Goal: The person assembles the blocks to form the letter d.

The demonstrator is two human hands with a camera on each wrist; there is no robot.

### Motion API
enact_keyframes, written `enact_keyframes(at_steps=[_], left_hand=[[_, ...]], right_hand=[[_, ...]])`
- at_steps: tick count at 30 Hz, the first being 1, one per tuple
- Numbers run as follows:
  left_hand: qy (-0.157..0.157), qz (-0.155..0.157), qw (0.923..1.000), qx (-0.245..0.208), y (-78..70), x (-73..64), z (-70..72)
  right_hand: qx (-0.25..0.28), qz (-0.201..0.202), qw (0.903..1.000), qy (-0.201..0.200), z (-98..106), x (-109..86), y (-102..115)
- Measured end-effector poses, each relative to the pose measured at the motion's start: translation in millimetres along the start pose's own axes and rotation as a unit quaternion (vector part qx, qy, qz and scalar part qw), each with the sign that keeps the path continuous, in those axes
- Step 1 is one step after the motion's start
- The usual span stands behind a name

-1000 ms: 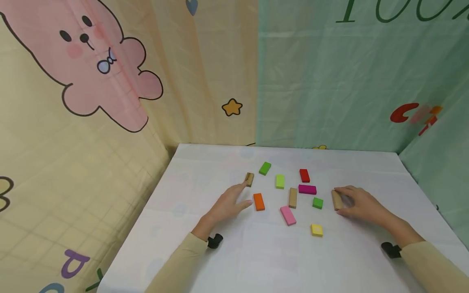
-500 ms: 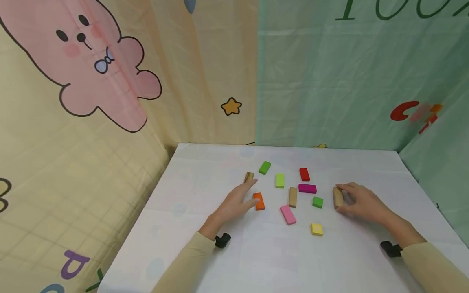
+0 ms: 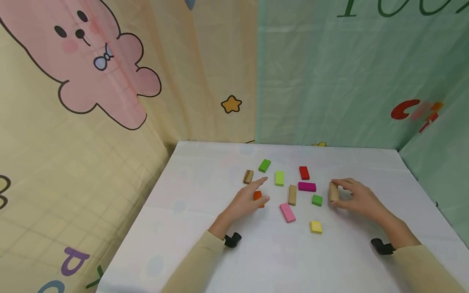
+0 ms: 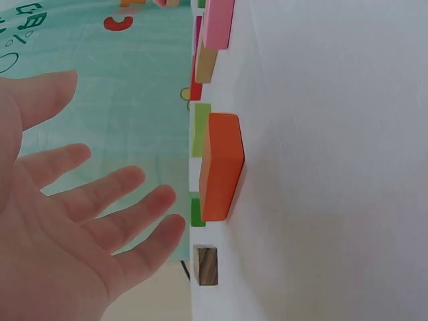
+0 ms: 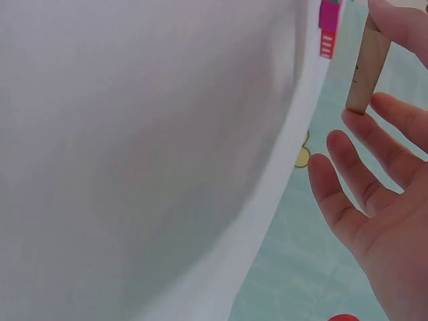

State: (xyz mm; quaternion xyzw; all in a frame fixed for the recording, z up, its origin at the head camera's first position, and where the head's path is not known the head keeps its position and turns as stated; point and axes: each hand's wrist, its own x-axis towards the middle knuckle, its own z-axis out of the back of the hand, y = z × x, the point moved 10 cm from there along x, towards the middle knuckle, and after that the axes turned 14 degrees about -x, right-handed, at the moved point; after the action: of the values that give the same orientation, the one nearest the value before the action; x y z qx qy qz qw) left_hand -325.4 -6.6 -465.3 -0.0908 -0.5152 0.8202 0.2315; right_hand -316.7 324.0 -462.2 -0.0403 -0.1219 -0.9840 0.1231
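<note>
The right hand (image 3: 360, 198) pinched a tan block (image 3: 334, 192) by its ends between thumb and fingers, toward the right edge of the desk (image 3: 278, 260), long axis pointing roughly at the far edge. The left hand (image 3: 245, 202), spread and holding nothing, was nearest the orange block (image 4: 222, 167), well apart from the tan one.

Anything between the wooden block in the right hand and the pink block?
Yes: in the head view, the small green block lies on the straight line from the held wooden block to the pink block, nearer the right hand.
</note>
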Motion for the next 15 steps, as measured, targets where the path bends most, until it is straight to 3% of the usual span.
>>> enact_keyframes(at_steps=[15], left_hand=[[0.005,-0.013,0.9990,-0.042,-16.6,2.1,-38.6]], right_hand=[[0.029,-0.007,0.9993,-0.024,-2.6,1.8,26.4]])
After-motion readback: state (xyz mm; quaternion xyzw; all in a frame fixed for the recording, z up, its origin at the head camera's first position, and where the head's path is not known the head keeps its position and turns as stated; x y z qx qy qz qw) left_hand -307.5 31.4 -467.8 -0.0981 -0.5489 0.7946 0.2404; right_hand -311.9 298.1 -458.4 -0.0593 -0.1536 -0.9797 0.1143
